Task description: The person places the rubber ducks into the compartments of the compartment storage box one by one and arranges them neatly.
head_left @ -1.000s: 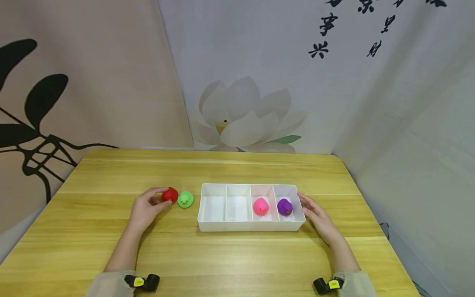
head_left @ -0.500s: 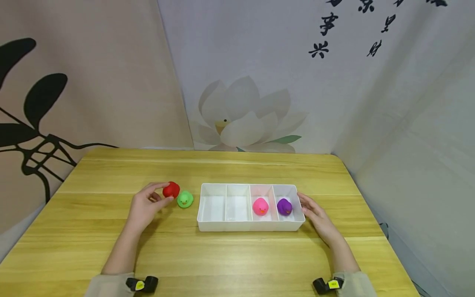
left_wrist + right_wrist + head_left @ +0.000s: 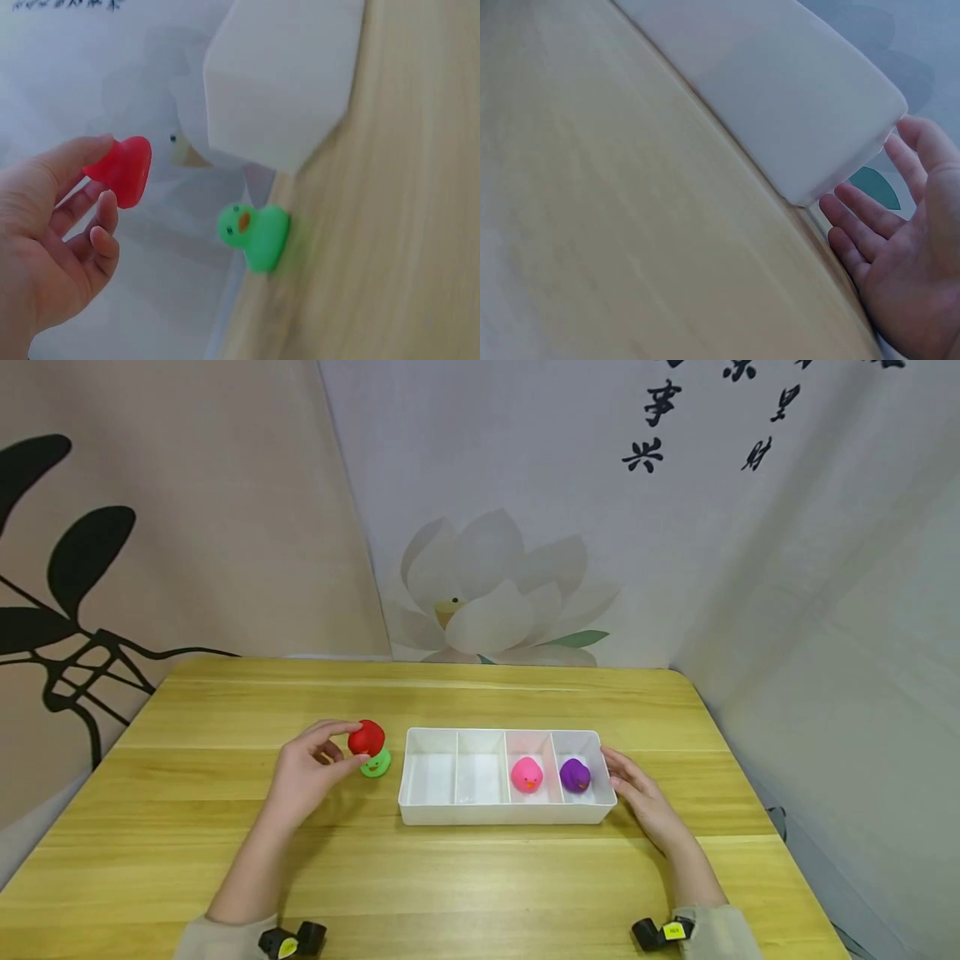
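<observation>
My left hand (image 3: 306, 773) pinches a red rubber duck (image 3: 366, 738) between thumb and fingertips, lifted off the table. In the left wrist view the red duck (image 3: 124, 169) shows its flat base, while the other fingers curl loosely below. A green rubber duck (image 3: 262, 234) stands on the table just under it, partly covered in the head view. The white divided box (image 3: 510, 815) holds a pink duck (image 3: 527, 775) and a purple duck (image 3: 575, 776) in its two right compartments. My right hand (image 3: 651, 806) touches the box's right end with relaxed, fairly straight fingers.
The two left compartments of the box show bare white floors. All stands on a wooden table (image 3: 480, 893). Printed curtains (image 3: 510, 460) hang behind and at the sides. A small black device with a yellow label (image 3: 663, 933) sits at each sleeve cuff.
The red duck has been raised from the table beside the green one and carried right, so it now overlaps the green duck in view. My right hand and the box stay put.
</observation>
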Demonstrator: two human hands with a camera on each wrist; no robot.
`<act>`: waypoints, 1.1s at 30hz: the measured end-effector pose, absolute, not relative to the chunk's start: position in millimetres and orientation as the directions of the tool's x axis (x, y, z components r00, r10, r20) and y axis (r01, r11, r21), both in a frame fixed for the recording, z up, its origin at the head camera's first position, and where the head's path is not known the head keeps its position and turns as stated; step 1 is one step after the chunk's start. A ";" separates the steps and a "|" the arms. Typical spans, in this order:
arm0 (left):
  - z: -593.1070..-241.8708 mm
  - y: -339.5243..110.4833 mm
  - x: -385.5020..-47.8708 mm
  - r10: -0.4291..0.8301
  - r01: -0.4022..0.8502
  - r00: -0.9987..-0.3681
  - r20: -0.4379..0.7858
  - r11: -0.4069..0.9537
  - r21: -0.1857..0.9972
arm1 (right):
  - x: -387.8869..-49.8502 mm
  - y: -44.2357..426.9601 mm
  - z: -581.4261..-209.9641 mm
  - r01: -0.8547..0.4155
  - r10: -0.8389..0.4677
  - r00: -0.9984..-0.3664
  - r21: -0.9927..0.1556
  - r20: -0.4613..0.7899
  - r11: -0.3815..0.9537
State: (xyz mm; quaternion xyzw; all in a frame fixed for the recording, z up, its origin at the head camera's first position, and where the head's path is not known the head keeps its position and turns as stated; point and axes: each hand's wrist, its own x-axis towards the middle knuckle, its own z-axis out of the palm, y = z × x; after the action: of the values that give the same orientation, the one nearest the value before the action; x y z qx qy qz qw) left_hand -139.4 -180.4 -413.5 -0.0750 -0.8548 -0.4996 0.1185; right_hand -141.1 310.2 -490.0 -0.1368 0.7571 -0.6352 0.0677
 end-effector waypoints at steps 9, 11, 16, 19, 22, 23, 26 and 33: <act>-402.4 -154.1 -129.4 0.082 0.250 -0.968 0.238 0.410 0.877 | -141.6 311.3 -490.9 -0.111 -0.284 -0.957 -0.979 0.060 0.170; -401.1 -148.6 -127.7 0.098 0.251 -0.968 0.231 0.383 0.889 | -141.6 311.1 -490.7 -0.110 -0.281 -0.958 -0.979 0.058 0.172; -399.1 -135.2 -125.7 0.124 0.231 -0.972 0.201 0.332 0.915 | -141.7 310.6 -490.3 -0.104 -0.278 -0.959 -0.979 0.052 0.176; -398.6 -127.7 -125.7 0.144 0.227 -0.971 0.189 0.323 0.919 | -141.4 310.9 -490.3 -0.106 -0.280 -0.958 -0.980 0.056 0.167; -398.5 -120.4 -126.0 0.166 0.248 -0.965 0.204 0.319 0.915 | -141.5 311.3 -490.8 -0.106 -0.284 -0.957 -0.983 0.060 0.152; -398.7 -118.2 -126.2 0.170 0.255 -0.963 0.210 0.318 0.913 | -141.6 311.4 -490.9 -0.109 -0.286 -0.956 -0.983 0.063 0.149; -399.0 -111.6 -126.9 0.184 0.276 -0.956 0.227 0.318 0.907 | -141.9 312.0 -491.7 -0.109 -0.288 -0.955 -0.984 0.064 0.142; -400.7 -98.5 -131.8 0.237 0.321 -0.938 0.253 0.320 0.891 | -142.4 312.5 -492.8 -0.114 -0.290 -0.955 -0.983 0.068 0.145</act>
State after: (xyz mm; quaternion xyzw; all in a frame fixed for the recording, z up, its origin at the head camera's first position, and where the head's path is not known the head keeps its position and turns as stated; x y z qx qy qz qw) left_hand -131.8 -98.5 -400.7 -0.1721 -0.8114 -0.5573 0.0377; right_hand -142.4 312.5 -492.8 -0.1339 0.7534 -0.6401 0.0687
